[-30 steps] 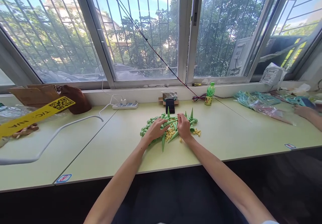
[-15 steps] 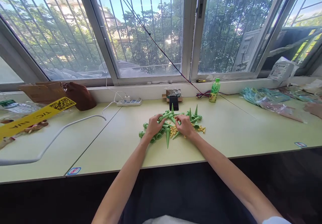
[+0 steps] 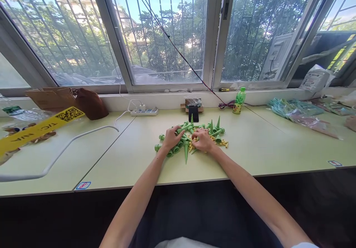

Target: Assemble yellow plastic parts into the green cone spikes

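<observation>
My left hand is closed around a green plastic spike, which slants up to the right from the fingers. My right hand is curled with fingertips together over a heap of small yellow pieces; whatever it grips is hidden. Several more green spikes with wide collars lie around both hands. One spike points toward me between the wrists, and another stands tip up behind my right hand.
A dark phone leans on a small box behind the heap. To its right stands a green bottle. A power strip and a white curved bar are on the left. Plastic bags and part of another person's hand appear at right.
My right hand has drawn its fingertips from near the green spike down toward the yellow pieces. My left hand keeps its hold. The whole view has shifted slightly.
</observation>
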